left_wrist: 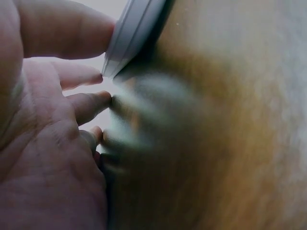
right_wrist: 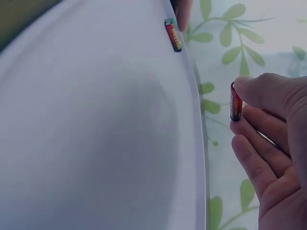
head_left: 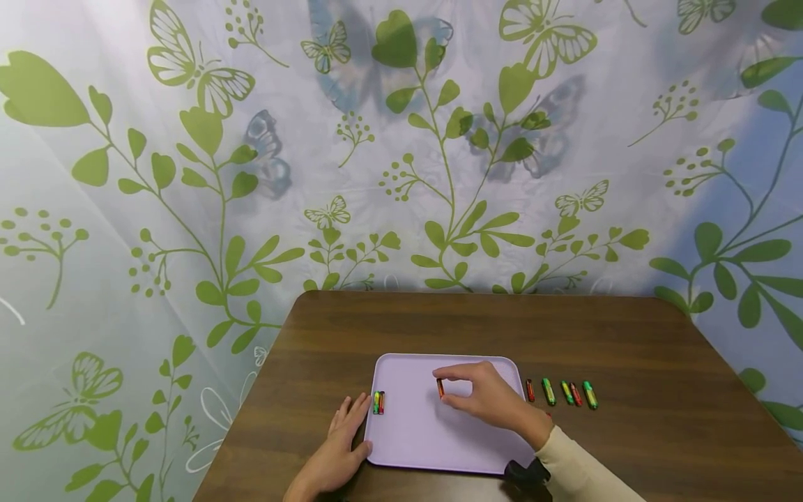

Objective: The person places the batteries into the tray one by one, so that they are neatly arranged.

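Observation:
My right hand (head_left: 492, 396) pinches a small red-and-black battery (head_left: 440, 388) by its two ends, thumb at one end and a fingertip at the other, above the lilac tray (head_left: 439, 446). The right wrist view shows this battery (right_wrist: 236, 101) with its printed label. My left hand (head_left: 339, 446) lies at the tray's left edge with fingers extended, its thumb and fingertips at the rim (left_wrist: 127, 40). Just inside that edge, a green-and-yellow battery (head_left: 376, 402) and a red-and-black battery (head_left: 381, 402) lie side by side.
Right of the tray, several batteries lie on the brown wooden table (head_left: 659, 432), among them a green one (head_left: 590, 394) and a red one (head_left: 530, 390). My right wrist partly hides another red piece. A curtain (head_left: 351, 174) with leaves and butterflies hangs behind the table.

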`<action>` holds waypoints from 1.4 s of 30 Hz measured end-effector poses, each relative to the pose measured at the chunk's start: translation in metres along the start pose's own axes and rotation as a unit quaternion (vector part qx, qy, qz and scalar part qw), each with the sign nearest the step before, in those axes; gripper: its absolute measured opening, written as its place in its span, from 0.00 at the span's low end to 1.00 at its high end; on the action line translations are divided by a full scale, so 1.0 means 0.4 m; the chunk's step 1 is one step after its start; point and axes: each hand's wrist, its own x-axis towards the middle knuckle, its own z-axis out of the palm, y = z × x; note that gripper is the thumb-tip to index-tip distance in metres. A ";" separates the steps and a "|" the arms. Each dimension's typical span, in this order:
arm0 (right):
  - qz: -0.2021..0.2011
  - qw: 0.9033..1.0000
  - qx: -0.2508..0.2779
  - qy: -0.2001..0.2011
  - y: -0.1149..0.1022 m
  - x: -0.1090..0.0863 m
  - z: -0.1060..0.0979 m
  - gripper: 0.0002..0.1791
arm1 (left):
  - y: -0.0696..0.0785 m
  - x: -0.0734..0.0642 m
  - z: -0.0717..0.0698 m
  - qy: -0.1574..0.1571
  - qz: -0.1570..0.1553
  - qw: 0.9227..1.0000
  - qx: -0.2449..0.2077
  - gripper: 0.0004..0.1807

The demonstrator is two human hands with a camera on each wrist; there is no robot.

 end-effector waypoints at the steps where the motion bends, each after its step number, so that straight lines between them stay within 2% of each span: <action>1: 0.000 1.000 0.006 -0.003 -0.003 0.006 0.005 0.23 | 0.000 0.000 0.000 0.001 0.000 1.000 -0.001 0.43; 15: -0.002 0.999 0.044 -0.013 -0.023 0.068 0.077 0.23 | 0.004 0.003 0.001 0.005 0.007 1.000 0.005 0.43; 23: -0.021 0.999 0.043 0.007 -0.035 0.088 0.139 0.23 | 0.006 0.002 0.000 0.004 0.005 1.000 0.012 0.43; 30: -0.009 0.999 0.046 -0.012 -0.049 0.101 0.188 0.24 | 0.003 0.000 0.002 0.005 0.007 1.000 0.009 0.43; 42: -0.008 1.000 0.026 -0.006 -0.055 0.129 0.242 0.23 | -0.002 0.001 0.001 0.001 0.001 1.000 0.010 0.43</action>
